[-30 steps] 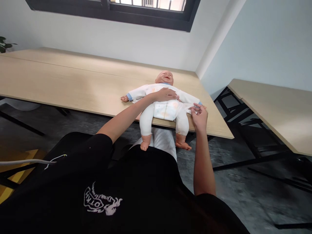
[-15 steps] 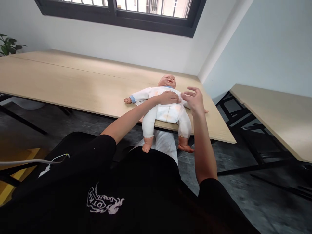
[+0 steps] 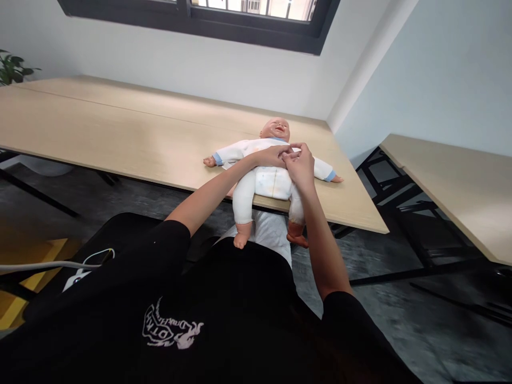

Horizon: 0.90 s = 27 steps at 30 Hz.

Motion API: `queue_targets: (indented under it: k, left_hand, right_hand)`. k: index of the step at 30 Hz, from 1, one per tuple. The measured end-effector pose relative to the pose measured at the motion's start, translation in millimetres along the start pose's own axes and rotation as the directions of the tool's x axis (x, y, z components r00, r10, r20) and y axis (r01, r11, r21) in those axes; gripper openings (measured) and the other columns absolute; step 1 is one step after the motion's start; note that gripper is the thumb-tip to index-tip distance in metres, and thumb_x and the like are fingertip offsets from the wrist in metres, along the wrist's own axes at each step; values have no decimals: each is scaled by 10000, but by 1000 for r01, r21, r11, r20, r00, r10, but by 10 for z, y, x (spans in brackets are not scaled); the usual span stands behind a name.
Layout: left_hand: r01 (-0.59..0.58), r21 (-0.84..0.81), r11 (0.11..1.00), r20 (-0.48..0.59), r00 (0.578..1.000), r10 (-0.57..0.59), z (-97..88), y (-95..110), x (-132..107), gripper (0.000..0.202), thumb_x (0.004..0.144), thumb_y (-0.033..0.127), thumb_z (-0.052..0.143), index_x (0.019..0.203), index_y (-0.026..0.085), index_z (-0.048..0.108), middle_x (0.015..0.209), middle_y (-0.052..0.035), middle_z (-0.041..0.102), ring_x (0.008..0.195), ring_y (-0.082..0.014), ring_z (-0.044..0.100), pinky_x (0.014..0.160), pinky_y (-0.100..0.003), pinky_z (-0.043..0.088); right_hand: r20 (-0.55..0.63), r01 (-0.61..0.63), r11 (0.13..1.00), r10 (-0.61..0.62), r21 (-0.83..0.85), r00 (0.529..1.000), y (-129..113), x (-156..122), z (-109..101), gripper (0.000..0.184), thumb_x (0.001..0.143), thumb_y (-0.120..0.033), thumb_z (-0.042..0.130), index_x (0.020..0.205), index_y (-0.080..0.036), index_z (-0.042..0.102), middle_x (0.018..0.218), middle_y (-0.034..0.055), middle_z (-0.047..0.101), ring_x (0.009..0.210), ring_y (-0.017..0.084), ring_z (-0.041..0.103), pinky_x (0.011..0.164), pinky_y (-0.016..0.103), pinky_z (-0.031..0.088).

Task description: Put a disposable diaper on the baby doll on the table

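**Baby doll on its back at the table's near edge, both hands at its chest**

Baby doll (image 3: 272,178) in a white sleepsuit (image 3: 269,182) with blue cuffs lies face up at the near edge of a long wooden table (image 3: 120,138), toward its right corner. Its bare-footed legs hang over the edge toward the person's black shirt (image 3: 192,314). The left hand (image 3: 272,156) lies on the doll's chest, fingers curled onto the fabric. The right hand (image 3: 301,162) touches it there, fingertips pinched on the suit front. Farther off, the doll's arms spread sideways on the tabletop. A dark-framed window (image 3: 200,21) runs along the far wall.
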<state>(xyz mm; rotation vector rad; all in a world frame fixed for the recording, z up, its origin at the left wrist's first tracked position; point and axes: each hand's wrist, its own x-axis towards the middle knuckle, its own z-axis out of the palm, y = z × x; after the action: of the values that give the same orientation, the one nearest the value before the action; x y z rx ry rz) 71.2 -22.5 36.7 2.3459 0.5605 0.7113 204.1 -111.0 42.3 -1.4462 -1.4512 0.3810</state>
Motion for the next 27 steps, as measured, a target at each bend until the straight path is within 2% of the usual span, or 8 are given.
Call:
queue_targets:
  k: [4,9,14,16,19,21,22,27]
  left_hand:
    - [37,18,999,-12,999,-37,14,-11,4,302,822,343,616,1028,126,653,981,-86,702,990,-254,651,952,-404,504]
    - [28,-38,999,-61,998,-30,33,32,-28,191,804,248,634,949,127,667,927,-99,719,948,-247,667,950,-418,516]
    - [36,-28,999,-225,973,-41,1,164,-320,307,809,261,733,1075,116,686,1171,-129,734,1144,-253,666,1065,-376,494]
    - [108,18,994,-363,927,-94,-32,198,-521,271,873,263,696,1114,139,686,1249,-112,720,1215,-237,645,1118,-361,467]
    - [308,-18,951,-565,782,-264,-88,172,-832,190,963,215,547,1085,154,680,1204,-93,729,1127,-204,674,1057,-339,513]
    - [410,-80,909,-598,710,-372,-121,113,-1003,185,949,166,511,1044,144,668,1148,-100,734,1032,-193,692,963,-320,555]
    - [444,-92,892,-585,701,-409,-134,80,-1071,175,927,146,518,1021,141,665,1120,-100,737,1001,-190,694,935,-314,563]
    - [536,49,842,-465,759,-456,-140,-10,-1213,120,877,157,586,960,142,671,1044,-96,747,986,-224,690,945,-335,551]
  right_hand:
    - [42,36,999,-36,-1,998,-23,-52,31,269,974,-304,490,1197,-198,597,1007,94,752,1019,278,716,1029,482,536]
    - [76,62,998,-60,-32,995,-1,-79,39,283,993,-304,473,1241,-237,592,1049,72,761,1053,279,709,1067,505,514]
    - [105,93,994,-86,-64,991,-23,-145,19,293,1010,-276,435,1244,-229,604,1016,66,770,1027,277,721,1031,470,521]
    - [112,92,993,-83,-77,990,-30,-163,19,276,1006,-264,423,1181,-213,630,985,73,770,991,276,728,1005,460,529]
    - [111,112,990,-103,-84,989,-33,-173,25,220,976,-271,463,1047,-207,661,961,75,770,964,274,730,988,451,535]
    - [105,120,989,-111,-85,988,-39,-177,25,181,951,-283,504,971,-208,667,948,72,770,936,270,727,978,446,539]
    - [103,117,990,-109,-82,989,-45,-180,23,167,941,-287,519,943,-207,666,940,70,770,916,265,726,969,440,544]
    - [84,120,990,-114,-72,990,-63,-200,9,138,909,-292,566,876,-199,661,942,71,767,858,240,711,909,403,564]
